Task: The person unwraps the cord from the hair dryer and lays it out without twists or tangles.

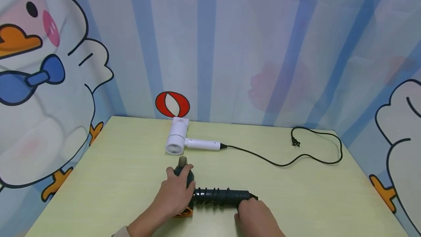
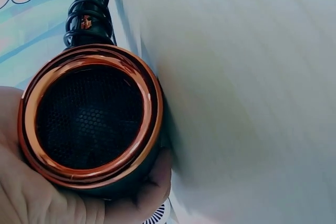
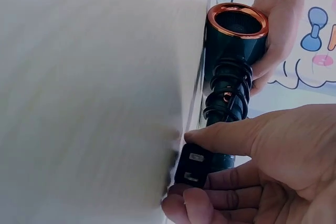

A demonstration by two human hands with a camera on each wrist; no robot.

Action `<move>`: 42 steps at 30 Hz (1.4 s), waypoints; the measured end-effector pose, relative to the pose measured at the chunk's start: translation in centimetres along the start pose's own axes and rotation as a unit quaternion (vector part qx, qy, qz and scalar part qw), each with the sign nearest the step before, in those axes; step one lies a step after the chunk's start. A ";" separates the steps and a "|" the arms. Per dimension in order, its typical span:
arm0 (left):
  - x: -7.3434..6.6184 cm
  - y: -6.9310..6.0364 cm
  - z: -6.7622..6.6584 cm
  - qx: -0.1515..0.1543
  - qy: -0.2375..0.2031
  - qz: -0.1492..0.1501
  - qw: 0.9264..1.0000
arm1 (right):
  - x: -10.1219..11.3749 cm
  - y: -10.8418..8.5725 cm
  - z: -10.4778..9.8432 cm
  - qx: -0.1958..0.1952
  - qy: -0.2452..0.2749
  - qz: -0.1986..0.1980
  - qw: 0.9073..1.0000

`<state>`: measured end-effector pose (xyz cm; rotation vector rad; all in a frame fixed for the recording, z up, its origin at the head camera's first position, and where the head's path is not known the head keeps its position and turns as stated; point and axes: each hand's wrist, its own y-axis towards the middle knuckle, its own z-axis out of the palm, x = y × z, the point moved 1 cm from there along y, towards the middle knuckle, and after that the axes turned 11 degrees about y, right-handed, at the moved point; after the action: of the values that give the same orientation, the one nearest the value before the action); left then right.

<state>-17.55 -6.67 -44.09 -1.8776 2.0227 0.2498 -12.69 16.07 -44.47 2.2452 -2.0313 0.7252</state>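
A dark hair dryer (image 1: 223, 196) with a copper-coloured rim (image 2: 32, 103) lies on the table, handle pointing right. Its black cord (image 3: 212, 83) is wound in loops round the handle. My left hand (image 1: 175, 195) grips the barrel, thumb and fingers on either side; a greyish nozzle (image 1: 182, 161) sticks out beyond the fingers. At the handle's end, my right hand (image 1: 257, 218) pinches a black plug (image 3: 193, 166) between thumb and fingers, its two metal prongs facing the right wrist camera. The head view hides the plug behind that hand.
Behind the hands, a white hair dryer (image 1: 202, 144) lies on the pale table (image 1: 108, 164). Its black cord (image 1: 279, 165) curves right and ends in a plug (image 1: 295, 142). A printed curtain (image 1: 227, 46) hangs along the table's back edge.
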 end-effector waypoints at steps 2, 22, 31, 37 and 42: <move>0.1 0.0 -0.1 0.000 -0.009 -0.002 1.000 | 0.0 -0.1 0.0 -0.018 -0.005 -0.008 1.000; 1.1 0.2 -1.4 0.027 -0.106 -0.009 0.994 | -0.4 -0.7 0.0 -0.134 0.029 -0.096 0.986; 1.2 0.0 -2.4 0.023 -0.109 -0.004 0.994 | -1.5 -0.4 -0.8 -0.139 0.078 -0.081 0.984; 1.4 -0.1 -2.8 0.026 -0.109 0.002 0.994 | -2.5 -0.2 -1.2 -0.158 0.092 -0.093 0.979; 1.4 0.0 -2.7 0.028 -0.113 0.000 0.993 | -3.7 0.1 -1.3 -0.162 0.108 -0.113 0.974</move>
<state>-17.99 -8.97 -42.12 -1.7302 1.8601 0.3842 -13.36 19.91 -44.64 2.0635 -1.6257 0.5427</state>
